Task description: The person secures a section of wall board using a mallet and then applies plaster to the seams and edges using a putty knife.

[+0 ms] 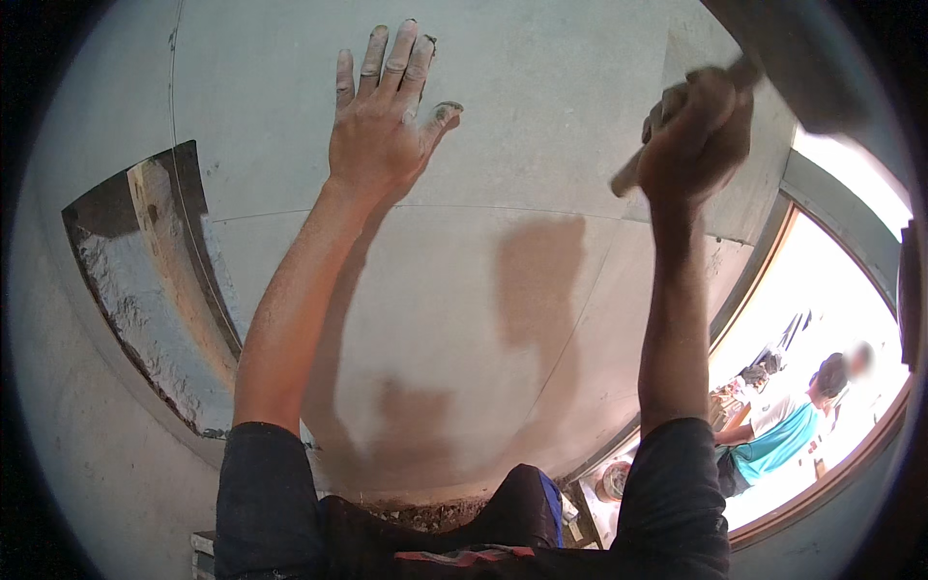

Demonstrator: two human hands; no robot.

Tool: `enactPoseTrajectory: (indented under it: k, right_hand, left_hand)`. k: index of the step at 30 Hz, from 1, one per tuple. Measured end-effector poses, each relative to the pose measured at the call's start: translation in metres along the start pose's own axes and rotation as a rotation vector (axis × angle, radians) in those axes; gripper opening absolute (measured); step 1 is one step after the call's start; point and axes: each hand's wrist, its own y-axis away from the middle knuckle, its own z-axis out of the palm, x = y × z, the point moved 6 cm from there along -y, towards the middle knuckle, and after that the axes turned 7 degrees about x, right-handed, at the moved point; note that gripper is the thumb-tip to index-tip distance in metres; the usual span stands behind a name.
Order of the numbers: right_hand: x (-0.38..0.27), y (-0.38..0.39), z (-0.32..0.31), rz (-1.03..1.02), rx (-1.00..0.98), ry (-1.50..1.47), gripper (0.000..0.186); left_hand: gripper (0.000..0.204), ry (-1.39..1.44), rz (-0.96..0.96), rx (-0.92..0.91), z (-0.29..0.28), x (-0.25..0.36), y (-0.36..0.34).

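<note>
My left hand (379,145) lies spread against the pale grey wall (454,261), its fingers apart and coated with whitish dust. My right hand (698,135) is raised at the upper right, fingers wrapped round the short handle (626,180) of a broad-headed tool. The tool's wide, dark head (797,63) reaches past the fist to the upper right edge; blur hides its exact kind. Thin seams cross the wall below my hands, and shadows of my arms fall on it.
To the left, a rectangular opening (145,309) exposes rough masonry and a wooden post (169,242). A thin cord (176,116) hangs across it. At the right, a bright doorway (764,319) shows another person in a teal top (781,445). A round container (612,480) stands low near the doorway.
</note>
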Motion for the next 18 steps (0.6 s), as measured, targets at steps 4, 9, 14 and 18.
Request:
enactPoseTrajectory:
  k: [4, 9, 14, 18]
  right_hand:
    - [0.022, 0.041, 0.032, 0.133, -0.193, 0.075, 0.018]
    - [0.020, 0.018, -0.003, 0.412, -0.127, -0.182, 0.020]
    - [0.027, 0.051, 0.021, 0.069, -0.173, 0.064, 0.026]
    - [0.006, 0.022, 0.005, 0.495, -0.293, -0.248, 0.030]
  left_hand:
    - [0.080, 0.017, -0.041, 0.071, 0.001, 0.002, -0.006]
    - [0.077, 0.081, 0.002, 0.058, -0.005, -0.005, -0.004]
    - [0.075, 0.157, 0.015, 0.112, -0.013, 0.004, -0.010]
    - [0.075, 0.213, -0.003, 0.090, -0.021, -0.006, -0.002]
